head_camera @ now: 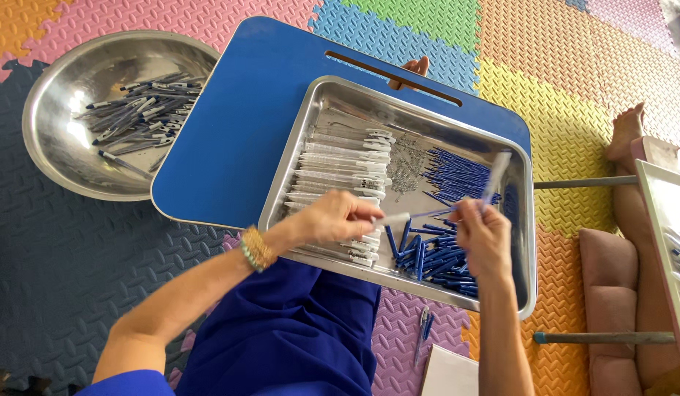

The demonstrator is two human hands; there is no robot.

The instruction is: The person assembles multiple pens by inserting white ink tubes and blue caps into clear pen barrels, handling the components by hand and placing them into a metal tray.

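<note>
Pen barrel (pixel 496 176) pinched upright in right hand (pixel 483 238).

Our left hand (pixel 338 217) sits mid-frame, forearm coming up from the near left at a slant, elbow bent, wrist fairly straight. A beaded bracelet (pixel 257 248) rings the left wrist. Left fingers (pixel 365 213) are pinched together, pointing right toward the other hand, knuckles up.

Our right hand (pixel 483 236) is just right of it, forearm rising almost straight from the near edge. Back of the hand faces us, right fingers (pixel 468 209) curled and closed in a pinch, tips pointing far and slightly left. The two hands are close, fingertips near each other but not touching. Both forearms are bare; a blue sleeve (pixel 127 383) shows at the near left.
</note>
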